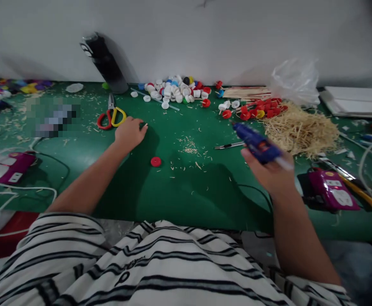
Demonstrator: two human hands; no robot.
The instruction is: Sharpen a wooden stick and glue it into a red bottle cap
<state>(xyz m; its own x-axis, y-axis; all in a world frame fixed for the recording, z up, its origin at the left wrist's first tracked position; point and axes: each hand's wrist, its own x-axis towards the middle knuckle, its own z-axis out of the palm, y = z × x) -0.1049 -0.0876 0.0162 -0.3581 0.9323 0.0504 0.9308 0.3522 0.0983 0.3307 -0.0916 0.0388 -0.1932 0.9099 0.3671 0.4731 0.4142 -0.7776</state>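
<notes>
My right hand point(273, 174) is wrapped round a blue hot glue gun point(257, 142), whose nozzle points up and to the left above the table. A white glue stick end sticks out at its back. Over on the left, my left hand point(130, 135) rests low over the green table with fingers loosely bent and a gap at the tips; I see nothing held there. Scissors point(112, 114) with red and yellow handles lie just beyond it. Between my hands a red bottle cap point(156, 161) lies flat on the table.
Bottle caps point(176, 90) are heaped by the wall, near a black bottle point(107, 63). Red caps on sticks point(268, 108) lie by a straw pile point(302, 129). A craft knife point(228, 145) lies mid-table. Purple boxes point(334, 191) and white cables sit at both sides.
</notes>
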